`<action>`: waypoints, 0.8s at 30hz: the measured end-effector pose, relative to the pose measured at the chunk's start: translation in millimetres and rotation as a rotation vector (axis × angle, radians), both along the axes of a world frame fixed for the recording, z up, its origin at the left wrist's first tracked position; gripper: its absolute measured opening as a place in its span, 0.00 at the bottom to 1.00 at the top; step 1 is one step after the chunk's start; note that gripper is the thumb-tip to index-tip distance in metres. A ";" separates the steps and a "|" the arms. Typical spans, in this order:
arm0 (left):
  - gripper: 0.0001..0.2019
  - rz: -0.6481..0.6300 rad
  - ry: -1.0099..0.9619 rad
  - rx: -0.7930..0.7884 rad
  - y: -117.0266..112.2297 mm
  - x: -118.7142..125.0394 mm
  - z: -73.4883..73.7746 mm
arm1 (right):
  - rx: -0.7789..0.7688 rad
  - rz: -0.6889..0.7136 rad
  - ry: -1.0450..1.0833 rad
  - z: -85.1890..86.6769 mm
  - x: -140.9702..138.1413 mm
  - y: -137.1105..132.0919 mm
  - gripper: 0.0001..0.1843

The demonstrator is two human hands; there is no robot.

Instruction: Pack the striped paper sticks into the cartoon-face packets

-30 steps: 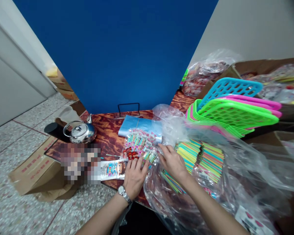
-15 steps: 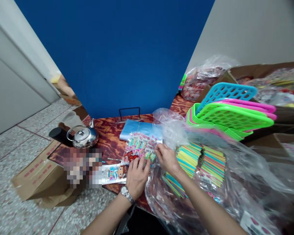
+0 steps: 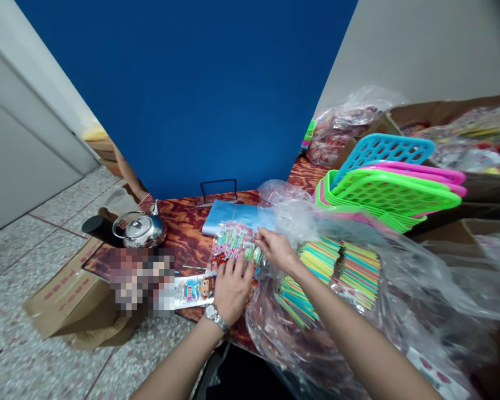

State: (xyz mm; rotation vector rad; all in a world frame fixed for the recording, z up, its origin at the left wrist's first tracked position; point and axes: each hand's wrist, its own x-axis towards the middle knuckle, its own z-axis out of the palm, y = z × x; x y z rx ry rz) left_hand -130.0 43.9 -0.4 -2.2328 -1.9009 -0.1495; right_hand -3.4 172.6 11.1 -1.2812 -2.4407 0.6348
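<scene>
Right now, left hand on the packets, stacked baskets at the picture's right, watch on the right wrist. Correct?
Not the wrist: the head view shows the watch on the left one. The left hand is on the packets, stacked baskets at right.

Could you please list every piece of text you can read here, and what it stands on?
"Stick": white packet; other lettering is unclear.
Small clear packets: pink lettering, too small to read.
Brown carton: red print, too blurred.
Wristwatch: dial too small.
Large clear bag: labels inside blurred.
</scene>
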 end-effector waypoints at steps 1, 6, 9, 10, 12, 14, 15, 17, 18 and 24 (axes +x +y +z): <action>0.19 0.000 0.004 0.002 3.2 -1.7 2.5 | 0.010 -0.003 0.012 2.1 -1.5 1.5 0.04; 0.16 -0.019 -0.017 0.053 13.6 -12.3 5.4 | 0.053 -0.017 0.069 5.8 -8.7 1.1 0.05; 0.15 -0.019 -0.050 0.102 15.8 -19.3 0.9 | 0.073 -0.023 0.107 7.0 -16.0 0.3 0.07; 0.15 -0.015 -0.065 0.114 16.8 -21.6 -0.9 | 0.077 -0.026 0.118 7.9 -18.8 1.0 0.07; 0.15 -0.008 -0.099 0.128 19.4 -25.4 -4.0 | 0.077 -0.037 0.141 10.2 -23.1 2.4 0.07; 0.14 0.002 -0.149 0.141 22.6 -28.1 -6.1 | 0.080 -0.066 0.161 11.7 -23.5 0.7 0.09; 0.13 0.007 -0.184 0.145 24.1 -29.0 -6.6 | 0.086 -0.090 0.177 11.4 -21.7 -2.6 0.11; 0.11 0.021 -0.274 0.145 26.5 -30.2 -6.8 | 0.090 -0.163 0.251 6.8 -14.8 -15.0 0.17; 0.11 0.032 -0.326 0.145 27.2 -30.7 -6.8 | 0.077 -0.214 0.307 2.0 -10.7 -23.5 0.20; 0.28 0.214 -0.526 0.163 31.4 -37.2 -12.7 | -0.302 -0.445 0.604 -43.1 -4.2 -65.5 0.29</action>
